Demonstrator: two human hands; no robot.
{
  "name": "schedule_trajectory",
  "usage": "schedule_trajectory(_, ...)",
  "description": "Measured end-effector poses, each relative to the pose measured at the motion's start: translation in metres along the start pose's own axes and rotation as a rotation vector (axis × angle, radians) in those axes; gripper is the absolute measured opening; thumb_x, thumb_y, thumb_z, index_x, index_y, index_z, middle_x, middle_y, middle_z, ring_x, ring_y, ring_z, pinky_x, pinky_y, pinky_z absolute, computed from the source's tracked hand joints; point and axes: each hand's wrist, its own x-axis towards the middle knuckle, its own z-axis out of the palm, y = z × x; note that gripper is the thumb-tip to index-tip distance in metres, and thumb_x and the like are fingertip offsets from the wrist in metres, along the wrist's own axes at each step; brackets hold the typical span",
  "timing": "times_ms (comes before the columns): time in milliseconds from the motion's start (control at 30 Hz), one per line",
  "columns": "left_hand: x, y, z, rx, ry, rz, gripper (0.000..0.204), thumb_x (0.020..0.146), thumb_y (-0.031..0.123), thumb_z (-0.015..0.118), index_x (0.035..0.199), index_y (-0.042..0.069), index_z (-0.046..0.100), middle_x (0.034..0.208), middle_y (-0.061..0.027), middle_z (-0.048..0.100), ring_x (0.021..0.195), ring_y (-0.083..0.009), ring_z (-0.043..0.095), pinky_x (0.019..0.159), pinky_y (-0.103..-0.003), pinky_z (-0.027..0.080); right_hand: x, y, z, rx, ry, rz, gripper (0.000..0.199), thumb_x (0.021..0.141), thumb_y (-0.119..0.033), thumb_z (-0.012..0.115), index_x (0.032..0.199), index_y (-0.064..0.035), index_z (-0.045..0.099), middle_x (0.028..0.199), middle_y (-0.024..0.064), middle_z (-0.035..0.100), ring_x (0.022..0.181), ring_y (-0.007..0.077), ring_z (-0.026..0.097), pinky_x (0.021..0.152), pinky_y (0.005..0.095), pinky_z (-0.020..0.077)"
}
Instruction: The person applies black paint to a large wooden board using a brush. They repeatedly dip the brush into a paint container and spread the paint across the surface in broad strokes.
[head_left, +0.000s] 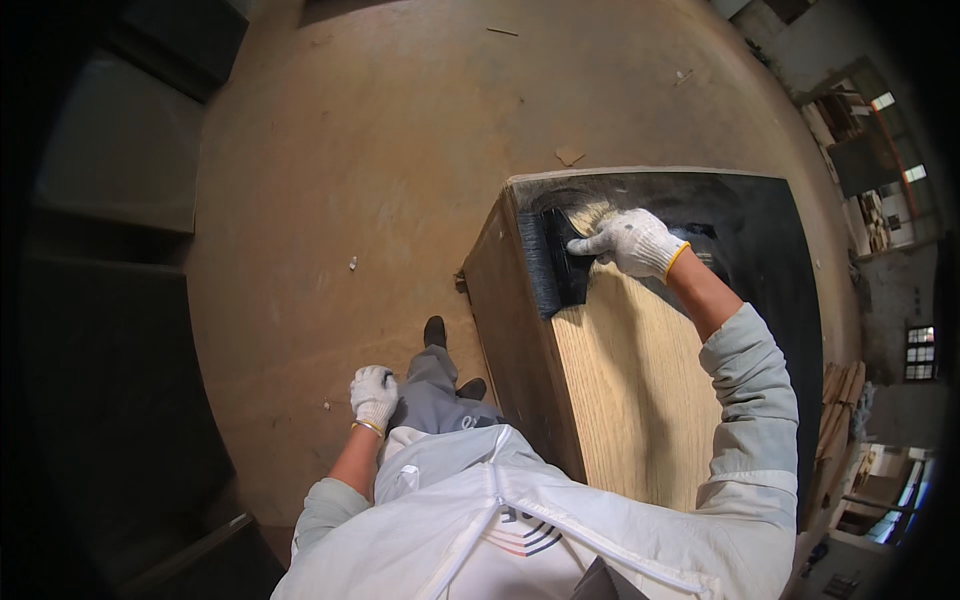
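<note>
My right hand (632, 242), in a white knit glove, grips a wide black brush (556, 262) and presses its bristles onto the top of a wooden cabinet (620, 380). The brush lies near the cabinet's far left corner, where light oak grain meets a dark painted area (760, 240). My left hand (373, 396), also gloved, hangs loose beside my left thigh, holding nothing, fingers slightly curled.
The cabinet's dark brown side face (510, 330) drops to a brown worn floor (380, 170) with small wood chips. Dark stacked panels (110, 250) lie along the left. My shoes (436, 332) stand close to the cabinet. Timber stacks (838, 390) sit at right.
</note>
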Motion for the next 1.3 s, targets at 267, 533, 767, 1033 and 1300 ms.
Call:
schedule_trajectory(267, -0.095, -0.138, -0.008, 0.288, -0.496, -0.589, 0.038, 0.096, 0.034, 0.060, 0.114, 0.007, 0.079, 0.122, -0.0212, 0.076, 0.116, -0.0406, 0.071, 0.101, -0.051, 0.056, 0.012, 0.019, -0.008, -0.133, 0.015, 0.079, 0.048, 0.101, -0.013, 0.065, 0.139, -0.0422, 0.073, 0.106, 0.0046, 0.081, 0.098, 0.0285, 0.078, 0.083, 0.0425, 0.0603)
schedule_trajectory(533, -0.060, -0.134, 0.017, -0.074, -0.215, -0.524, 0.033, 0.093, 0.031, 0.063, 0.107, 0.006, 0.080, 0.109, -0.0241, 0.078, 0.106, -0.0443, 0.074, 0.096, -0.051, 0.058, -0.078, -0.048, 0.005, -0.334, -0.351, -0.061, 0.041, 0.106, -0.025, 0.059, 0.140, -0.0449, 0.071, 0.098, 0.0092, 0.077, 0.096, 0.0297, 0.078, 0.084, 0.0460, 0.0606)
schedule_trajectory(767, -0.020, -0.125, 0.005, 0.005, -0.281, -0.432, 0.034, 0.094, 0.032, 0.063, 0.108, 0.007, 0.081, 0.109, -0.0242, 0.078, 0.107, -0.0433, 0.074, 0.096, -0.052, 0.057, -0.016, -0.012, -0.018, -0.276, -0.072, 0.238, 0.052, 0.105, -0.013, 0.056, 0.147, -0.0412, 0.066, 0.112, 0.0126, 0.080, 0.099, 0.0341, 0.078, 0.080, 0.0465, 0.0619)
schedule_trajectory(1033, 0.007, -0.141, -0.013, -0.038, -0.173, -0.412, 0.032, 0.094, 0.031, 0.063, 0.105, 0.007, 0.080, 0.109, -0.0221, 0.078, 0.107, -0.0425, 0.074, 0.096, -0.051, 0.057, -0.072, -0.003, 0.013, -0.171, -0.266, 0.065, 0.049, 0.101, -0.018, 0.065, 0.139, -0.0476, 0.072, 0.106, 0.0104, 0.080, 0.099, 0.0293, 0.078, 0.087, 0.0445, 0.0601)
schedule_trajectory(1300, -0.019, -0.131, -0.008, 0.003, -0.228, -0.438, 0.031, 0.094, 0.031, 0.063, 0.106, 0.007, 0.080, 0.109, -0.0219, 0.078, 0.107, -0.0420, 0.074, 0.096, -0.049, 0.057, -0.038, -0.050, -0.010, -0.276, -0.227, -0.058, 0.048, 0.104, -0.019, 0.063, 0.146, -0.0402, 0.068, 0.104, 0.0109, 0.080, 0.099, 0.0319, 0.078, 0.085, 0.0442, 0.0603)
